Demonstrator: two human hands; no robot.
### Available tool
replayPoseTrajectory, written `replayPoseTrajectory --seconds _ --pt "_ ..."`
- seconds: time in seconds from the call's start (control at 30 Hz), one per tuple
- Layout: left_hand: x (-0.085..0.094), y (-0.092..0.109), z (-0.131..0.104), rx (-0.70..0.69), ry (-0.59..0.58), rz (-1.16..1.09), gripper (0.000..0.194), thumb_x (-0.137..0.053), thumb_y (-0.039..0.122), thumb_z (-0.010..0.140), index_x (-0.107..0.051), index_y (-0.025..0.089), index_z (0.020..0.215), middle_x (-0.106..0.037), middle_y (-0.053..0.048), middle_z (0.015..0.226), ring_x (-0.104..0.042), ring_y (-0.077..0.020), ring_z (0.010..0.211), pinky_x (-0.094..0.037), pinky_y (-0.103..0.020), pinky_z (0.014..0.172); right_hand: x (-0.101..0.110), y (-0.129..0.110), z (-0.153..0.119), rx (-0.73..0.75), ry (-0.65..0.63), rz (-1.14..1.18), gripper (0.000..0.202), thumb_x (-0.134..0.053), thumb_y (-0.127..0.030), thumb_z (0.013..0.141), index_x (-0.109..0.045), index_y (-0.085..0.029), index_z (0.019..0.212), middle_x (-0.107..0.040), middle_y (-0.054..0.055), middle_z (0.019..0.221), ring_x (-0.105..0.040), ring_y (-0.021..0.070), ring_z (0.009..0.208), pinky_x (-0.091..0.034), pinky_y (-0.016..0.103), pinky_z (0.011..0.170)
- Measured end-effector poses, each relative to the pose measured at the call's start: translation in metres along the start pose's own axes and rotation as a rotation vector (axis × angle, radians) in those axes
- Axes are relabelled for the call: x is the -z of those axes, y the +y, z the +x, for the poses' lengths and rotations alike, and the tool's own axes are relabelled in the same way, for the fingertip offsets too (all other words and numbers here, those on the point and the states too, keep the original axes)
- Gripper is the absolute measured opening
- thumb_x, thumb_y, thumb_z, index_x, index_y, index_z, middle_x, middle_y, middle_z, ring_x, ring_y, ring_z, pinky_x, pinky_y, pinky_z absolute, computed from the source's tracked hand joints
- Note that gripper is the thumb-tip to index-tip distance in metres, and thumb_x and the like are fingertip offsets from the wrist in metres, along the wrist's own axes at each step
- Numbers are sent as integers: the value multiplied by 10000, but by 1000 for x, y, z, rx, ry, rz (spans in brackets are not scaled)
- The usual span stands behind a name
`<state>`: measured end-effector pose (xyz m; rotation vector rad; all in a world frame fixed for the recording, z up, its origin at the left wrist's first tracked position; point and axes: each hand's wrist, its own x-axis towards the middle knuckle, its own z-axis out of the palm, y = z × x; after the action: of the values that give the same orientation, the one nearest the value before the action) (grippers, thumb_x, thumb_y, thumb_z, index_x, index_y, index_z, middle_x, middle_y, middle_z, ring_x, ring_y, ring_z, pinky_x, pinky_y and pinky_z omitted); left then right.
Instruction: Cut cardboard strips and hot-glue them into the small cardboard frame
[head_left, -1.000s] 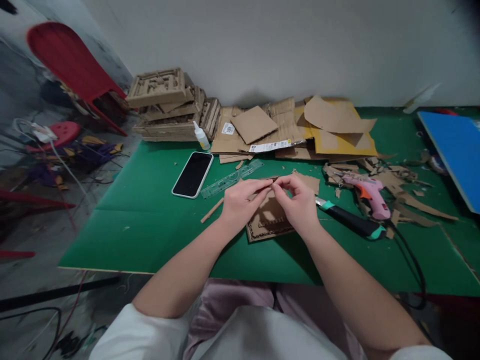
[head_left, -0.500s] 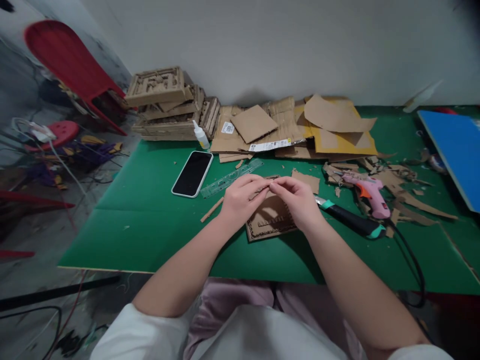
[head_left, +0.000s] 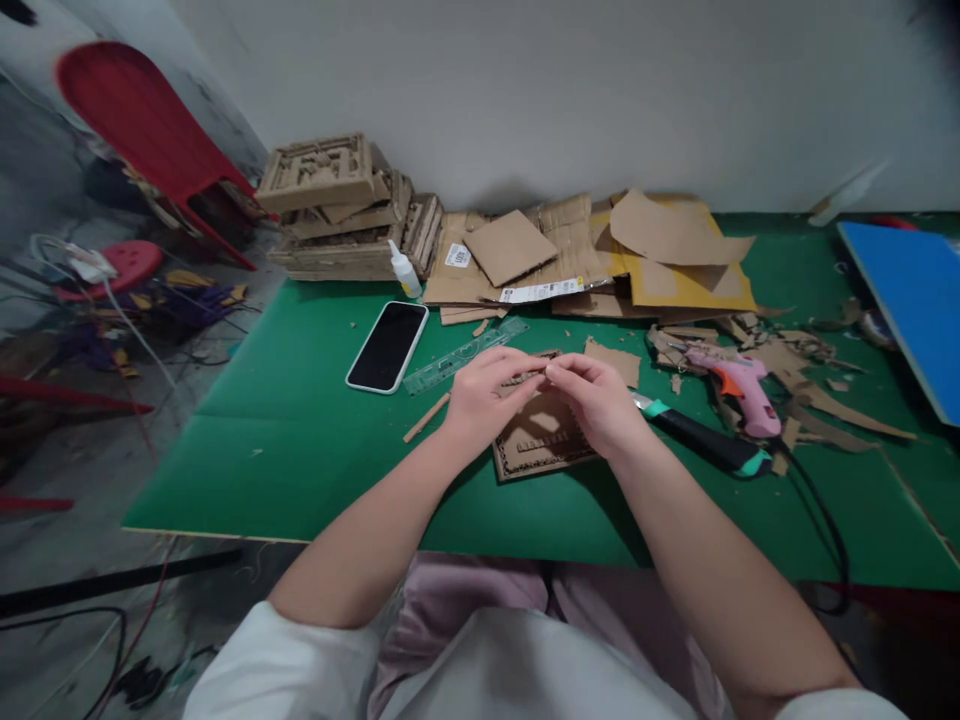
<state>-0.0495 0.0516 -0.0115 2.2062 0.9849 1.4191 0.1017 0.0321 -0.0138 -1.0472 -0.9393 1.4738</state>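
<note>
Above a square cardboard panel with a patterned border, my left hand and my right hand meet at the fingertips. Both are closed in a pinch on a thin, small cardboard piece, mostly covered by the fingers. The panel lies on the green table, its far part hidden behind my hands. Left of my left hand lies a narrow cardboard strip. A clear ruler rests just beyond it. The black and teal cutter is right of my right hand.
A phone and a glue bottle stand left of centre. Stacked cardboard frames and flat cardboard sheets line the wall. On the right are a pink glue gun with its cable, scraps, and a blue board.
The view has shifted very slightly. My hands remain together over the panel, with the pinching fingertips moved a little to the right.
</note>
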Motion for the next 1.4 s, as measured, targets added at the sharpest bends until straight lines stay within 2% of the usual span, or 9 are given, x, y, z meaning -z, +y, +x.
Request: replayPoseTrajectory --seconds 0.53,0.83,0.93,1.03,1.1,1.13,1.2,1.27,1.4 --pt "0 -3 1 -76 11 41 91 -618 163 781 -682 172 844 -682 -36 782 -627 -119 729 -513 -234 688 4 -3 1 22 -20 -58 158 -712 -348 674 -683 -198 714 -649 -11 705 -578 103 681 -458 261 710" --pt "-2 -7 -2 -130 5 147 93 -603 171 791 -670 173 855 -679 -45 793 -625 -136 753 -517 -254 709 4 -3 -1 168 123 -480 181 -631 -387 728 -644 -207 709 -660 10 708 -591 138 650 -469 271 623" --pt "-2 -11 -3 -106 5 121 102 -601 154 790 -669 164 865 -681 -49 804 -626 -140 769 -520 -263 717 29 -20 -13 219 272 -606 164 -630 -387 734 -660 -229 766 -678 28 788 -609 171 730 -477 296 683" --pt "-3 -12 -3 -94 -5 79 107 -602 138 786 -665 158 870 -679 -52 807 -623 -139 771 -522 -265 715 79 -43 -32 257 543 -732 207 -610 -411 735 -641 -215 794 -668 46 822 -597 203 780 -462 333 719" --pt "-3 -10 -4 -99 -13 64 107 -604 135 784 -666 161 866 -677 -53 804 -624 -142 768 -525 -272 719 118 -55 -44 150 768 -1048 305 -494 -468 794 -636 -208 865 -673 63 853 -598 193 743 -444 304 647" --pt "-3 -9 -4 -102 -21 61 106 -603 135 784 -666 163 864 -676 -55 804 -626 -146 770 -527 -279 723 137 -59 -50 84 811 -1142 336 -490 -481 792 -645 -195 877 -678 86 841 -596 206 728 -423 306 620" --pt "-2 -7 -4 -106 -39 66 103 -602 135 783 -667 164 858 -675 -60 808 -630 -153 775 -532 -290 730 166 -64 -58 -22 819 -1255 365 -526 -507 757 -666 -179 831 -681 121 817 -591 238 731 -386 318 600" --pt "-2 -5 -3 -108 -67 76 104 -597 135 786 -665 164 859 -674 -62 817 -632 -156 778 -534 -297 733 184 -64 -62 -159 731 -1363 376 -525 -512 750 -676 -174 808 -683 123 791 -595 249 726 -368 311 582" --pt "-3 -2 -1 -175 -112 89 112 -600 133 785 -661 159 875 -673 -61 818 -630 -161 779 -535 -303 724 189 -58 -54 -279 619 -1436 396 -511 -544 744 -668 -181 770 -674 86 679 -603 222 649 -352 283 548"
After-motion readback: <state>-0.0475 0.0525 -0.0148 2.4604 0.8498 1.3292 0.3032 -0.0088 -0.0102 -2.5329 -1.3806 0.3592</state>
